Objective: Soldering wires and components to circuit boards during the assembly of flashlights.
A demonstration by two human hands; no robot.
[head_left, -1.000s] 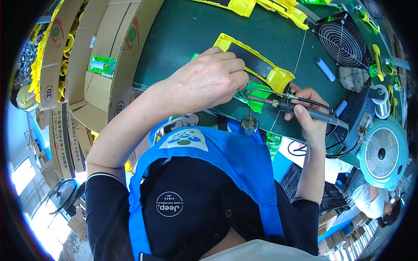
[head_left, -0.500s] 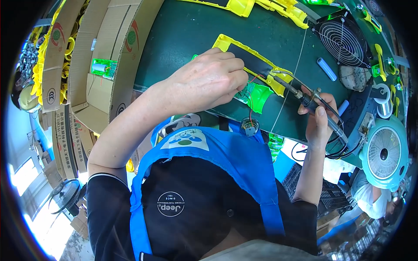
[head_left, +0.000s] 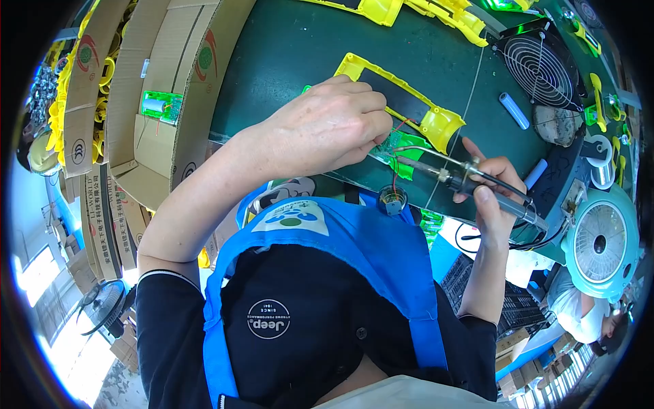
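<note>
My left hand point(head_left: 330, 126) is closed in a pinch over a green plastic housing point(head_left: 407, 169) near the table's front edge; what its fingertips hold is hidden behind the knuckles. Beside those fingers shows a small green circuit board point(head_left: 388, 144) with thin red and black wires. The wires run down to a round, dark part point(head_left: 392, 200) at the table edge. In my right hand point(head_left: 499, 187) is a soldering iron point(head_left: 463, 183) with a thin metal feed tube. Its tip points left, at the board. A yellow plastic shell point(head_left: 443, 121) with a dark inside lies just beyond.
An open cardboard box point(head_left: 153, 140) stands on the left, holding another green housing with a battery point(head_left: 155, 105). To the right are a black fan point(head_left: 538, 65), a blue cylindrical cell point(head_left: 513, 110), a solder spool point(head_left: 599, 160) and a turquoise fan point(head_left: 599, 238). More yellow shells point(head_left: 381, 10) lie at the back.
The soldering iron has swung down and left from above the yellow shell's edge to the circuit board. My left hand has shifted slightly right.
</note>
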